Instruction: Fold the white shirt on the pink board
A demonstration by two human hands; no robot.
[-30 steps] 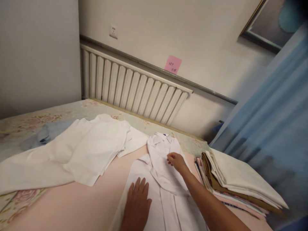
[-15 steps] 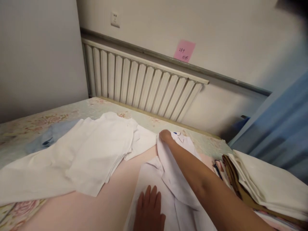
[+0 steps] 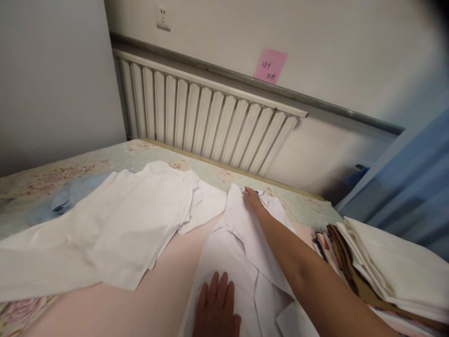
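Note:
A white shirt (image 3: 217, 248) lies spread on the pink cloth in front of me, one part folded over in loose creases. On its near end my left hand (image 3: 217, 306) rests flat, fingers stretched out. My right arm reaches across to the far end, where my right hand (image 3: 253, 199) grips the fabric near its upper edge; the fingertips are partly hidden. Just beyond that hand, a small blue mark shows by more white cloth (image 3: 275, 208). To the left, a layered heap of white garments (image 3: 140, 220) touches or nearly touches the shirt.
Folded clothes (image 3: 403, 267) are stacked at right, white on top of brown. A light blue garment (image 3: 75, 192) lies at far left on the flowered bedding (image 3: 115, 159). Behind are a radiator (image 3: 196, 112), a pink note (image 3: 270, 65) and a blue curtain (image 3: 417, 182).
My right hand has shifted slightly right, and the shirt's far edge now stands out to its left. The folded part lies differently. My left hand stays in place.

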